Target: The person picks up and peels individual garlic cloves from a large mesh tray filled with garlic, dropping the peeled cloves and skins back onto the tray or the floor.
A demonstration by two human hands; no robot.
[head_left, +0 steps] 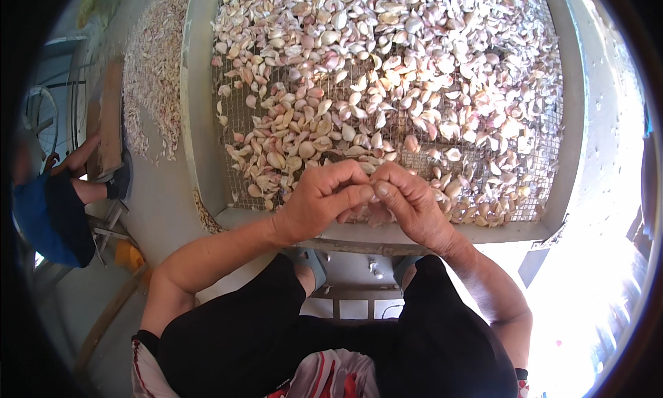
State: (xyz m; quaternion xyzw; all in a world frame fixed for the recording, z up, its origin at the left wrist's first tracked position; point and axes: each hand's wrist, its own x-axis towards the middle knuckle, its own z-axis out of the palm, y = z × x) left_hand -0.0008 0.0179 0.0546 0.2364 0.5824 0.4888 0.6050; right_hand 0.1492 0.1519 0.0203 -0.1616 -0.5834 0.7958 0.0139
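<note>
Over the near edge of a wire-mesh tray [204, 101], my left hand [319, 196] and my right hand [413, 203] meet, thumbs and fingertips pressed together. Both are closed in a pinch; whatever sits between the fingertips is small and mostly hidden by them. Loose garlic cloves [282, 125], pale with pink and purple tints, lie spread under and beyond the hands. Toward the far side they lie thickest, while bare mesh shows between them in the middle and on the near right.
A long heap of small garlic pieces [153, 66] lies on the floor left of the tray. Farther left a person in blue [52, 218] sits beside a wooden board [110, 118]. My knees [266, 287] are just below the tray's near rim. Bright sunlight falls on the right.
</note>
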